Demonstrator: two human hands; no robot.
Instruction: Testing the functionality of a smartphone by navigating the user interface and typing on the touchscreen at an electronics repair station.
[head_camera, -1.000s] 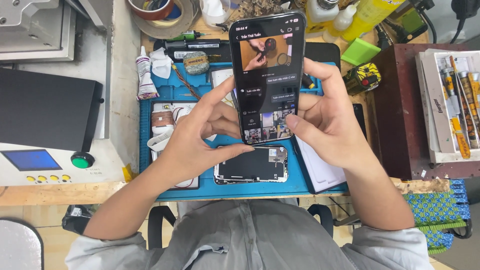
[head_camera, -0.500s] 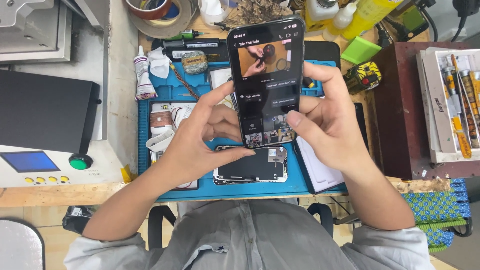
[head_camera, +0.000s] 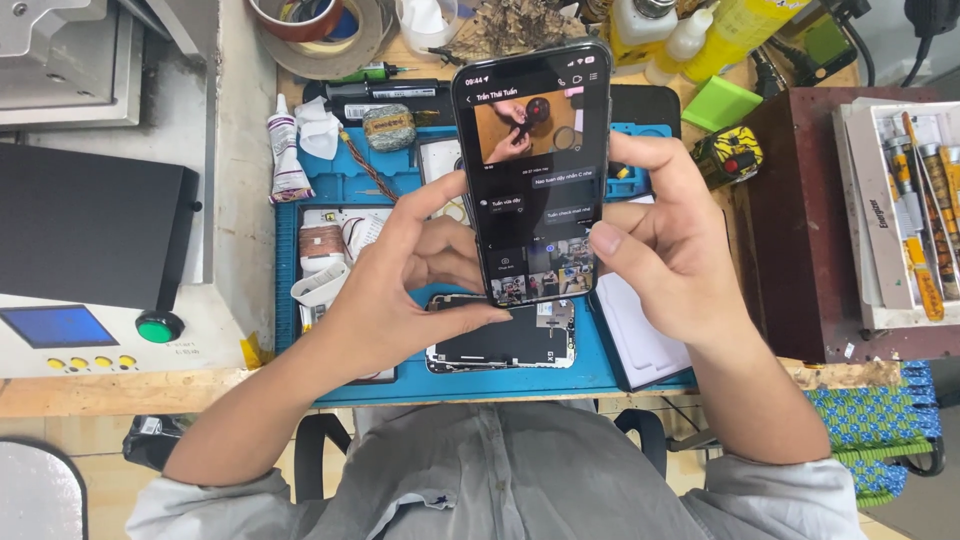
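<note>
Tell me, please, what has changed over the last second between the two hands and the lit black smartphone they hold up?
Little moved. The lit black smartphone shifted slightly, and its screen content changed. The left hand kept steadying its lower edge; the right hand kept gripping its side. The opened phone on the blue work mat stayed put.

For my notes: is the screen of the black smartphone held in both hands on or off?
On: the black smartphone shows a lit display with pictures.
</note>
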